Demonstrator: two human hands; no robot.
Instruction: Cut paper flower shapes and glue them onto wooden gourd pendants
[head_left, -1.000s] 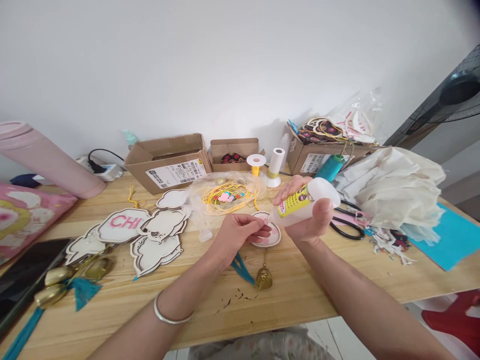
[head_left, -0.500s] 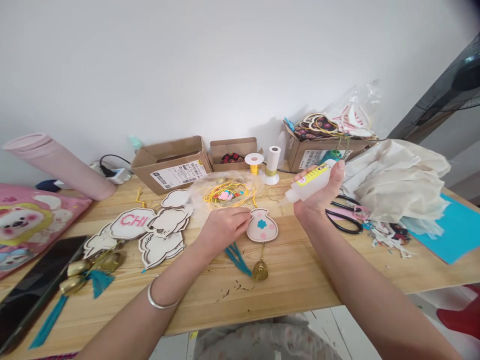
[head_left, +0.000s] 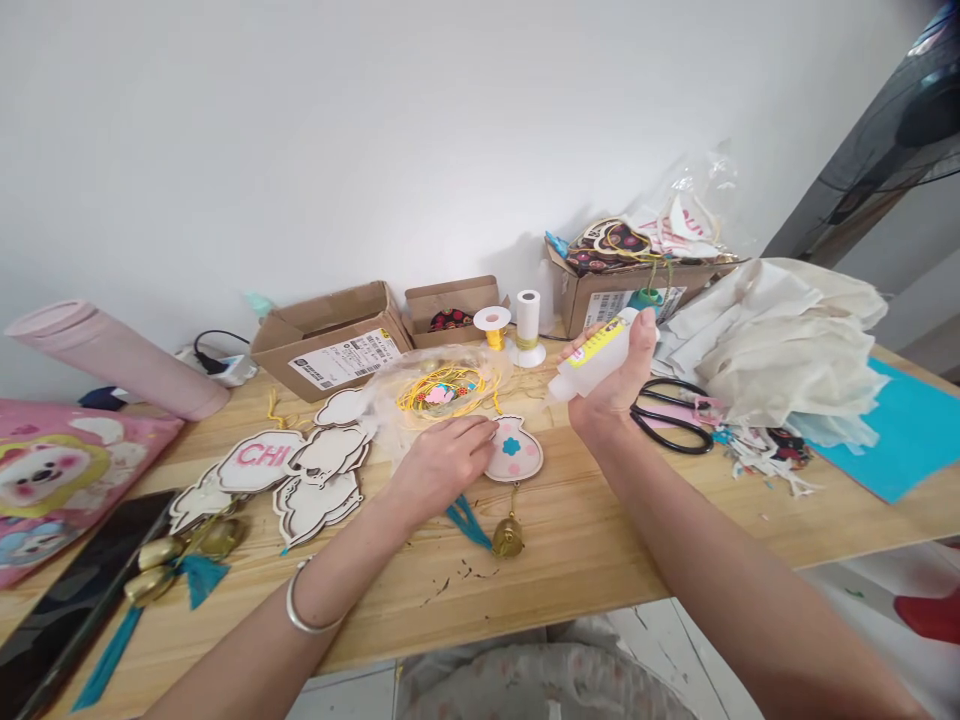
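Observation:
My right hand (head_left: 613,385) is wrapped round a clear glue bottle (head_left: 596,352) with a yellow label. The bottle is tilted, its nozzle pointing down to the left, above the table. On the table lies a pouch-shaped ornament (head_left: 515,462) with a blue flower and pink dots. A brass bell (head_left: 508,537) and a blue tassel (head_left: 469,523) lie just below it. My left hand (head_left: 448,455) is closed at the ornament's left edge; its fingertips are partly hidden. Behind that hand, a plastic bag (head_left: 382,385) holds yellow cord (head_left: 409,403) and small coloured pieces.
Wooden cutouts (head_left: 322,505) and brass bells (head_left: 150,585) lie to the left, near a phone (head_left: 71,580). Cardboard boxes (head_left: 330,340) and thread spools (head_left: 528,318) line the wall. Black scissors (head_left: 675,433), fabric (head_left: 795,350) and blue sheet (head_left: 877,455) are at the right.
The camera view has shifted slightly, so most things appear further left. Both hands keep nearly the same poses, the bottle still in my right hand and the left at the ornament.

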